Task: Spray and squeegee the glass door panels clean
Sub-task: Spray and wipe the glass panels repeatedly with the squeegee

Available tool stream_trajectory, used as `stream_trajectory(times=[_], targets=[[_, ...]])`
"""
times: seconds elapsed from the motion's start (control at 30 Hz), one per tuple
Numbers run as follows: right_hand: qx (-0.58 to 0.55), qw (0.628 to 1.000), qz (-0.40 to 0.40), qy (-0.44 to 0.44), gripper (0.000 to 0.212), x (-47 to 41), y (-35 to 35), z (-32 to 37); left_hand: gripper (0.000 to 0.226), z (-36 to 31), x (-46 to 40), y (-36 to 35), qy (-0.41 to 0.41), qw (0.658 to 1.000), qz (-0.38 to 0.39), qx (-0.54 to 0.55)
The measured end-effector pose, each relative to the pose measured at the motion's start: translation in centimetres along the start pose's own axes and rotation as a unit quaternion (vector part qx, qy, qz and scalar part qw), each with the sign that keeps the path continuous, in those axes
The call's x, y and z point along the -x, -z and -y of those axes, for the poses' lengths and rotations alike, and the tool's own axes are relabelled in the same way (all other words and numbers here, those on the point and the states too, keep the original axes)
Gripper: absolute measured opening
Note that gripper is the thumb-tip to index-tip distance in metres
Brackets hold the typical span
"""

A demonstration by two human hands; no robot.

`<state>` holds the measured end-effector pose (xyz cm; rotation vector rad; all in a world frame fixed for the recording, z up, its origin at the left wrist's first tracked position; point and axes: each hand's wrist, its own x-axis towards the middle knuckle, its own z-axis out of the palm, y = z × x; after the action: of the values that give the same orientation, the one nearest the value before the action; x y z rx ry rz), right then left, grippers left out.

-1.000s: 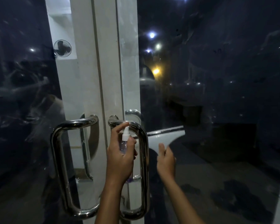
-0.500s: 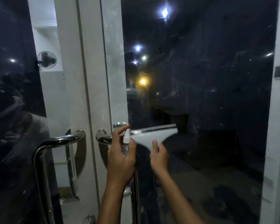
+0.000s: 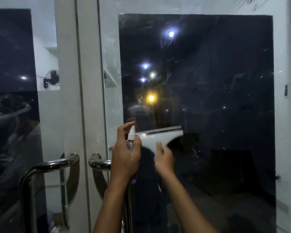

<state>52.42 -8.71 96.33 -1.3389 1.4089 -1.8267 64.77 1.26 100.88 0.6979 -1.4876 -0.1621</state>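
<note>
White squeegee (image 3: 160, 137) in right hand's (image 3: 164, 158) grip; left hand (image 3: 125, 157) grips spray bottle (image 3: 131, 140).

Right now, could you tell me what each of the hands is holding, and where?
Left hand grips the spray bottle round its body; right hand grips the squeegee by its handle.

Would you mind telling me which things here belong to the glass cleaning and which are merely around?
Part of the job:
spray bottle in the left hand
squeegee in the right hand
right glass panel
left glass panel

Merely around:
door handles
wall fan seen as a reflection
</note>
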Motion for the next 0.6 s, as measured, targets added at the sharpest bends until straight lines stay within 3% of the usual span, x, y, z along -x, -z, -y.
stream_trajectory(times=[0.1,0.3,0.5,0.6], targets=[[-0.011,1.0,0.022,-0.007,0.056,0.7,0.3,-1.1,0.039,0.1,-0.4,-0.5,-0.004,1.0,-0.005,-0.019],[-0.027,0.998,-0.01,0.06,0.059,-7.7,1.6,10.2,0.037,-0.3,-1.6,-2.0,-0.014,1.0,0.005,-0.023],[0.179,0.978,0.059,0.088,0.056,-3.4,6.8,1.7,0.037,-1.1,-2.5,-3.2,-0.033,0.999,0.014,-0.027],[0.327,0.932,0.054,0.146,0.057,-5.0,7.8,5.6,0.038,-1.4,-3.5,-4.4,-0.047,0.998,0.015,-0.035]])
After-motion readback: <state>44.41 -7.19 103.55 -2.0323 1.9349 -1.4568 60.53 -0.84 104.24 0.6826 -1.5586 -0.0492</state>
